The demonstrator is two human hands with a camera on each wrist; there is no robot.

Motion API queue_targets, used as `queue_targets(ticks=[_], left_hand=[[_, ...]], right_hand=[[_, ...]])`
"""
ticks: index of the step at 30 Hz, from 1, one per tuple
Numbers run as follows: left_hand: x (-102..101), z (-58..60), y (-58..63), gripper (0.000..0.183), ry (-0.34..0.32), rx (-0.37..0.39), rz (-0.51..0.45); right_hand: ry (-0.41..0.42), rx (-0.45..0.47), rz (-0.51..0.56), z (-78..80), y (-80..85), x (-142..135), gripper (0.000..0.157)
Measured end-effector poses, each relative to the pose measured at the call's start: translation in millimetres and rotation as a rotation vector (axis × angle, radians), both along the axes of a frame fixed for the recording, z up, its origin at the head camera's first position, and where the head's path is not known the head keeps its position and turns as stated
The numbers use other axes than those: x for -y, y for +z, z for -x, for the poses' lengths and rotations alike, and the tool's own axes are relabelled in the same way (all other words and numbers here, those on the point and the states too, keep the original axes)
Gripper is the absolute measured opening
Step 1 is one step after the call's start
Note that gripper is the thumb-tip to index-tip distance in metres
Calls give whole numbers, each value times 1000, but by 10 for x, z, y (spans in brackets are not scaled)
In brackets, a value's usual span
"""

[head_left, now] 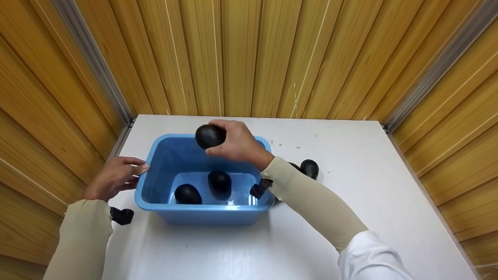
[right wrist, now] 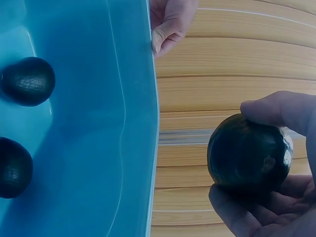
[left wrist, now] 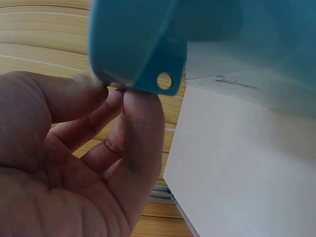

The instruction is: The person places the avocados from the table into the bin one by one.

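A blue plastic bin stands on the white table, and two dark avocados lie on its floor. High over the bin's far side, my right hand grips another avocado between thumb and fingers. In the right wrist view this avocado looks round, glossy and dark green. At the bin's left end, my left hand pinches the rim between thumb and forefinger. The left wrist view has the thumb and fingertips at the rim's underside, beside a tab with a round hole.
Right of the bin, an avocado lies on the table, with another dark one partly hidden behind my right sleeve. Small crumbs are scattered near the bin's far right corner. Wood-patterned walls enclose the table at the back and both sides.
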State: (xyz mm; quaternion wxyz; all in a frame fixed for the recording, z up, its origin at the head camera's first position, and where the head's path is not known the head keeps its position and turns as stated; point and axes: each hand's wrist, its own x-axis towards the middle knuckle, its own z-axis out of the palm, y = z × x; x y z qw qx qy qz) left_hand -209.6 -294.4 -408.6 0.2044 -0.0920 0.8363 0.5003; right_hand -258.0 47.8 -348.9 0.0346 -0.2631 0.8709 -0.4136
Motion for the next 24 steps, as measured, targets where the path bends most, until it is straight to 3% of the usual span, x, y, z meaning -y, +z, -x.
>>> queue_targets(ticks=[11, 24], left_hand=[[17, 13, 14, 58, -16, -10, 0], [-20, -18, 17, 59, -7, -2, 20]], right_hand=[[15, 5, -35, 62, 31, 193, 75], [35, 52, -57, 86, -1, 376, 71]])
